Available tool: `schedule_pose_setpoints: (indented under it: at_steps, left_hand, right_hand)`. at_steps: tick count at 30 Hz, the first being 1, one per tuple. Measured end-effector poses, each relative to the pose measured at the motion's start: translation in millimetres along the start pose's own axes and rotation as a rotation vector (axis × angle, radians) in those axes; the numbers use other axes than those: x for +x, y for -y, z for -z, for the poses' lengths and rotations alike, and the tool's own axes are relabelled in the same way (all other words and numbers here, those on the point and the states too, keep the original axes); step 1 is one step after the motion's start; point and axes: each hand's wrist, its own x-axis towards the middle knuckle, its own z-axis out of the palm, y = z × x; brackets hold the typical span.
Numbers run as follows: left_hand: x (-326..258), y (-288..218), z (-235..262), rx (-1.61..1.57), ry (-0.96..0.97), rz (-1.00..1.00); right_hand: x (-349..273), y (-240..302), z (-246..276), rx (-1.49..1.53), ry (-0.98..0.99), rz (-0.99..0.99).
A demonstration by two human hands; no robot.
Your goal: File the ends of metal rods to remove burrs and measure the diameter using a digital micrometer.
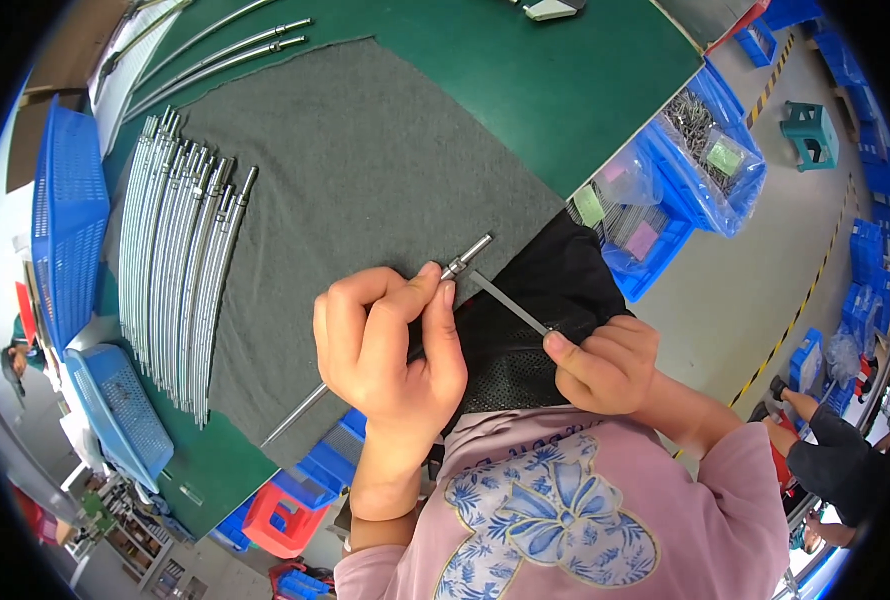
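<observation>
My left hand (390,345) grips a long thin metal rod (465,257) near its fitted end, the rod running down-left past the hand to the edge of a grey felt mat (365,160). My right hand (605,362) pinches a thin flat metal file (507,300), whose tip lies close to the rod's end. Both hands hover over the mat's near edge and a black mesh cloth (555,290) on my lap.
A row of several finished metal rods (180,260) lies on the mat's left. More rods (225,50) lie at the far edge of the green table. Blue baskets (65,215) stand left; blue bins with bagged parts (700,160) stand right. Another person's hand (835,450) is at lower right.
</observation>
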Motion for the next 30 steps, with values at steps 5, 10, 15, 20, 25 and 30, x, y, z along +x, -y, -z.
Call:
schedule_pose_setpoints:
  at_steps: [5,10,15,20,25,30]
  left_hand:
    - [0.9,-2.4,-3.7,0.01,-0.006,-0.019]
    - [2.4,-2.5,-6.7,-0.014,-0.015,-0.017]
    - [1.8,-1.2,-6.9,0.019,-0.001,-0.047]
    - [3.5,-1.3,-4.2,0.034,0.025,-0.046]
    - [6.4,-3.5,3.7,0.003,0.089,-0.068]
    - [6.2,0.1,5.4,0.085,0.137,-0.186]
  right_hand:
    - [22.8,-7.9,7.3,-0.034,-0.033,-0.008]
    - [90.1,1.5,-20.0,-0.016,-0.088,-0.17]
    - [93.8,-18.8,-19.0,-0.217,-0.138,-0.201]
    - [93.6,-6.8,-2.4,-0.079,-0.068,-0.405]
    - [73.3,-10.2,-3.4,-0.043,-0.076,-0.28]
    - [44.5,-12.7,0.4,-0.019,-0.066,-0.114]
